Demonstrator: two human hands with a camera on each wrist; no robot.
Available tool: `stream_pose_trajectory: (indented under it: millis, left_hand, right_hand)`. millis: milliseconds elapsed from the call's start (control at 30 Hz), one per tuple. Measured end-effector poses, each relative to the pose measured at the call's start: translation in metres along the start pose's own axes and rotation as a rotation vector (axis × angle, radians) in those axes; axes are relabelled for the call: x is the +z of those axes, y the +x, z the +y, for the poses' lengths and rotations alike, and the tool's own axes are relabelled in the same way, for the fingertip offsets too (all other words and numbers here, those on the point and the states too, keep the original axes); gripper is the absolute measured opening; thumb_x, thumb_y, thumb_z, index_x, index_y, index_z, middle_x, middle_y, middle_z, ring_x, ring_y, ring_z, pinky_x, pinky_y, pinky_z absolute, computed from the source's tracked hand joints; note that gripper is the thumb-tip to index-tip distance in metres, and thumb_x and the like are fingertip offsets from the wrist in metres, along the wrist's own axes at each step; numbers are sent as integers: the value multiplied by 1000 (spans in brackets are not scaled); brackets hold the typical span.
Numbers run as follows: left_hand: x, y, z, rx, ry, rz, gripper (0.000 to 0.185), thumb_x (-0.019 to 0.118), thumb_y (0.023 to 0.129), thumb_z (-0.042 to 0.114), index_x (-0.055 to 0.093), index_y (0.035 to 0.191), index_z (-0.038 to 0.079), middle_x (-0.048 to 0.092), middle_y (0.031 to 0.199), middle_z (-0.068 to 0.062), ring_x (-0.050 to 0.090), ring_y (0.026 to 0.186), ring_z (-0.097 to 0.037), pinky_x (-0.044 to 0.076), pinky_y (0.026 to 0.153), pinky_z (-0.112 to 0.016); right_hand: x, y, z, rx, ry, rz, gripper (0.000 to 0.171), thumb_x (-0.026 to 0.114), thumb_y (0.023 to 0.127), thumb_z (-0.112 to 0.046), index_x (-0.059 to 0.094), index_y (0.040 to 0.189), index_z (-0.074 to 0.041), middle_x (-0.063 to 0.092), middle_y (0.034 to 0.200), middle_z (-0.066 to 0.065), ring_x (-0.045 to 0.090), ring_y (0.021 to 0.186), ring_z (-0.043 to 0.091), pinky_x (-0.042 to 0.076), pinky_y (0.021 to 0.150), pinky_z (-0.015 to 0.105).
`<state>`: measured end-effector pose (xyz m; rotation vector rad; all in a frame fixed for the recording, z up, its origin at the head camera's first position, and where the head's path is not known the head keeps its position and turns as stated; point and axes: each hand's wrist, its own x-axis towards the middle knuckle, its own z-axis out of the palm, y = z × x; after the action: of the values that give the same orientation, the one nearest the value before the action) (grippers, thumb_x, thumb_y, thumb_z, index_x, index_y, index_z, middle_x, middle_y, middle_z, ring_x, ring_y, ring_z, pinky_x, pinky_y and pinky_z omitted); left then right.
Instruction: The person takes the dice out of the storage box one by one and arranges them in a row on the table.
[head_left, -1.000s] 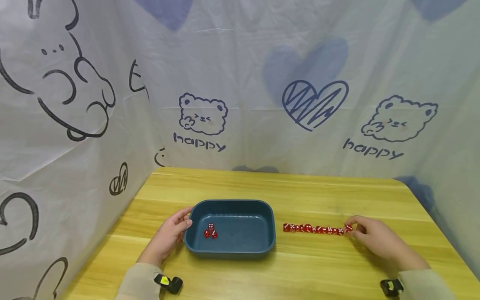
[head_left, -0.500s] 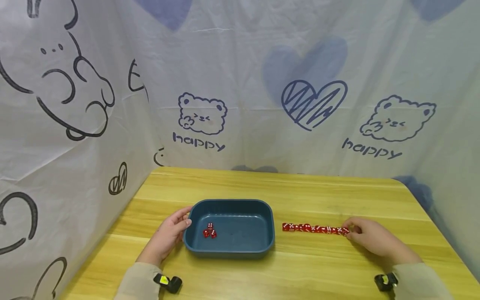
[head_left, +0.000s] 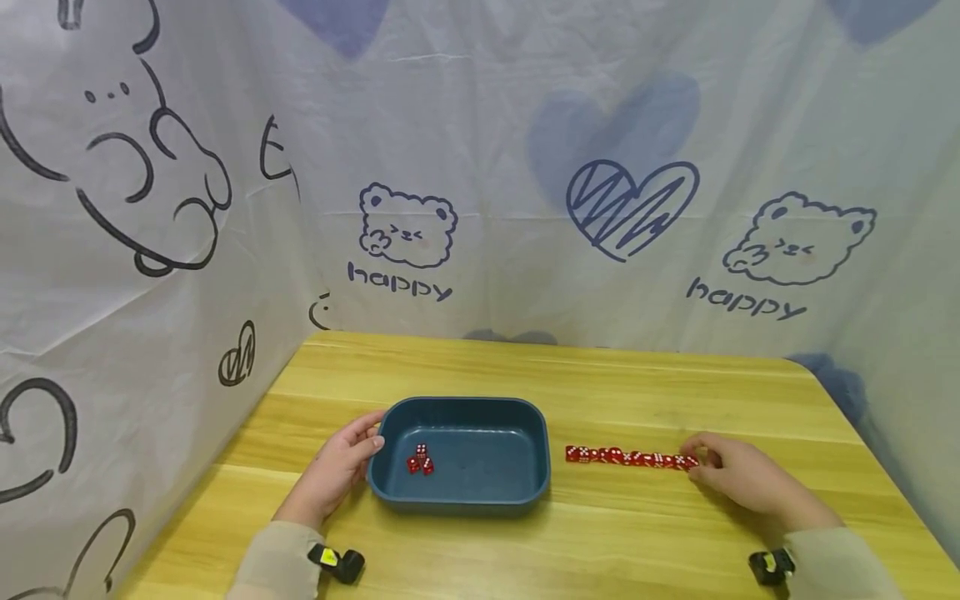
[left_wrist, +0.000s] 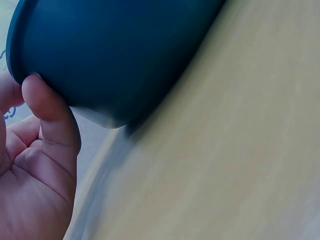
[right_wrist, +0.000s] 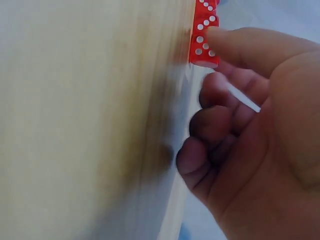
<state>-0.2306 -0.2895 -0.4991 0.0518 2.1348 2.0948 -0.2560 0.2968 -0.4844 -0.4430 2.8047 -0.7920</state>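
A dark blue rectangular plastic box (head_left: 459, 505) stands on the table with three red dice (head_left: 421, 461) grouped at its left inside. My left hand (head_left: 341, 462) holds the box's left end, thumb at the rim and fingers round the back corner; in the left wrist view the thumb (left_wrist: 47, 102) bends against the wall. Right of the box runs a straight row of several red dice with white pips (head_left: 626, 457). At its right end my right hand (head_left: 746, 477) pinches the last die (right_wrist: 204, 52) between thumb and index finger, other fingers curled below.
The yellow wood-grain table (head_left: 600, 550) meets a white curtain (head_left: 487, 167) printed with bears and hearts at the back and left. Each wrist wears a small black camera, one of them the left camera (head_left: 347, 568).
My right hand has moved a little left, bringing its die up against the end of the row and closing the small gap. The left hand and the box have stayed put.
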Motion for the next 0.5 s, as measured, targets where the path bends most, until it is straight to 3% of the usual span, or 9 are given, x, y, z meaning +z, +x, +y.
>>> stream_pose_trajectory:
  millis: [167,500]
  left_hand:
    - [0,2,-1,-3,1,-4,53,56,104,11,38,154,2,51,117,-21,58,83,-19,50,63,-24]
    - [-1,3,-2,-1,8,-3,52,54,105,9,38,154,2,52,116,-21,57,81,-18,49,62,-24]
  right_hand:
    - [2,0,-11,-9,9,42,38,70,97,-27,63,130,-10,52,77,0,44,63,16,36,55,30]
    - [7,9,-56,-106,24,104,37,69,97,-24,63,131,-14,52,74,-4,45,61,12,41,54,29]
